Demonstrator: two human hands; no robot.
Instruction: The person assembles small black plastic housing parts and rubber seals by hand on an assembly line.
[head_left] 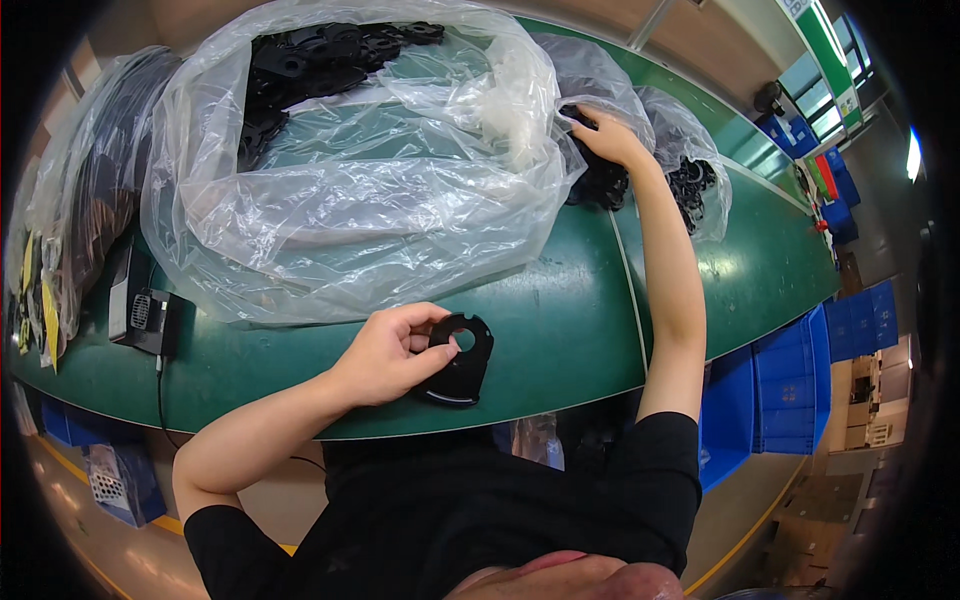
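My left hand [395, 352] grips a flat black plastic part [463, 375] by its left edge, above the near edge of the green table. The part has a large round hole and a curved outline; my thumb lies over its face beside the hole. My right arm stretches far forward to the right, where my right hand [607, 137] reaches into the mouth of a clear plastic bag [590, 75]. Its fingers close around a black plastic part [577, 116] there. More black parts [600, 183] lie just below that hand.
A large clear bag [350, 215] with black parts [300, 62] spreads across the green table [300, 375]. Wrapped dark pieces [95, 190] stand at the left, near a black device [145, 310] with a cable. Another bag [705, 190] lies farther right. Blue crates [790, 390] stand beyond the table's right edge.
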